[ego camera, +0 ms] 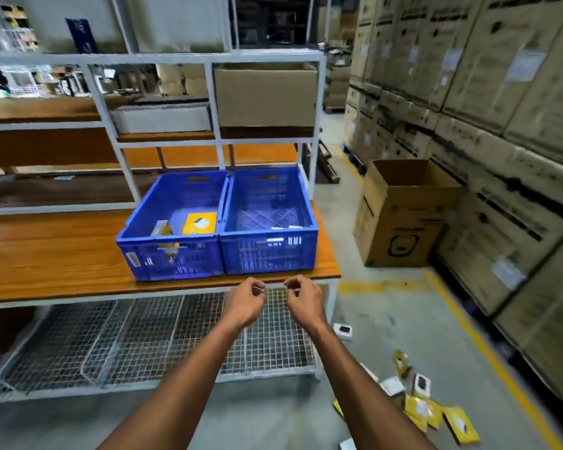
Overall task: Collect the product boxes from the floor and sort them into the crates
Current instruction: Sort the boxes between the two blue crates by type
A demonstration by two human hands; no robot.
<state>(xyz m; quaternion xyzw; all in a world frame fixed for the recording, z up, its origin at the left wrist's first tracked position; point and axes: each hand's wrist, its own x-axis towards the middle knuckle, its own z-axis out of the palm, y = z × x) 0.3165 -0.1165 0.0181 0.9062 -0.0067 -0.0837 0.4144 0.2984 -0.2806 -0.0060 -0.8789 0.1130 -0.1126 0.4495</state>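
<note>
Both hands empty in front of two blue crates on a wooden tabletop.

The left hand and right hand have curled fingers, each grip clenched on nothing, just below the tabletop edge. The left crate holds yellow boxes; the right crate touches it. More product boxes lie scattered on the grey concrete floor, beside stacked cartons and an open carton.
</note>
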